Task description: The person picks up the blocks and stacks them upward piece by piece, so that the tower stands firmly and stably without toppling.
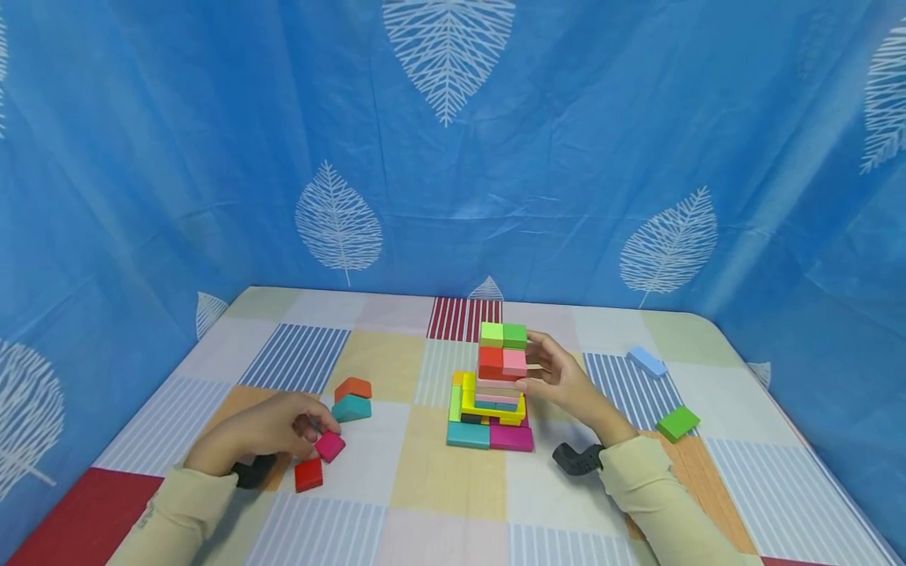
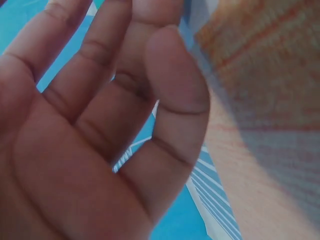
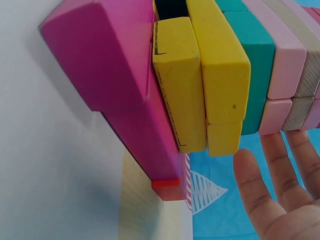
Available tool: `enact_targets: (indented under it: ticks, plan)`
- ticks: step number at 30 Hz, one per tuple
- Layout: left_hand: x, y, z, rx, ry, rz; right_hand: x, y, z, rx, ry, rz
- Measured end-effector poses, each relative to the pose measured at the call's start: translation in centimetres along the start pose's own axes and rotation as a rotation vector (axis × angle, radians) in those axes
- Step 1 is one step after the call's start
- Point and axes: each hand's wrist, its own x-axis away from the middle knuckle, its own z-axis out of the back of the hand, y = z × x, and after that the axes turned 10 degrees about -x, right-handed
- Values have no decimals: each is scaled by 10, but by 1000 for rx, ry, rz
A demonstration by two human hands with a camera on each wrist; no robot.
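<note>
At the left, my left hand point(image 1: 279, 428) has its fingertips and thumb at a small magenta block point(image 1: 329, 446), pinching it just above a red block point(image 1: 308, 475). In the left wrist view the thumb point(image 2: 177, 75) bends toward the fingers, and the block is out of sight. Near the middle of the table stands a stacked block tower point(image 1: 501, 385) in several colours, topped by light green and green blocks. My right hand point(image 1: 562, 385) is at its right side with extended fingers. In the right wrist view, fingertips point(image 3: 272, 142) rest by the pink blocks point(image 3: 285, 65).
An orange block point(image 1: 352, 387) and a teal block point(image 1: 351, 408) lie beyond the left hand. Toward the right are a light blue block point(image 1: 647, 362) and a green block point(image 1: 678, 424). A patchwork cloth point(image 1: 446, 487) covers the table, and a blue curtain point(image 1: 552, 157) hangs behind.
</note>
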Motion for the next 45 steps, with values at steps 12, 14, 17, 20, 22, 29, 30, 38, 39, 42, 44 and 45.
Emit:
enact_targets:
  ticks: [12,14,17,20,22,29,30,38,39,42,44,45]
  plan:
    - [-10,44,3,-173,292,-220,-1,-3,-3,-2,8,-7]
    - [-18,57,0,-175,374,-261,0,-4,-4,0,12,-10]
    - [-32,75,-6,-172,452,-276,0,-4,-5,1,17,-13]
    - [-48,89,-12,-152,498,-301,0,-3,-6,4,23,-15]
    - [-58,97,-16,-125,509,-315,0,-3,-6,5,26,-17]
    - [-92,124,-30,-39,524,-316,0,-1,-4,4,16,-14]
    - [-97,126,-31,-23,523,-315,0,-1,-4,5,16,-15]
    - [-120,137,-41,99,515,-292,1,-2,-5,-2,20,-21]
    - [-121,138,-42,113,509,-285,1,-2,-5,-4,18,-20]
    - [-125,141,-44,145,494,-262,0,-2,-5,-4,18,-21]
    - [-126,142,-45,177,486,-242,0,-3,-5,-2,20,-24]
    - [-127,143,-46,195,483,-235,0,-3,-6,-1,21,-27]
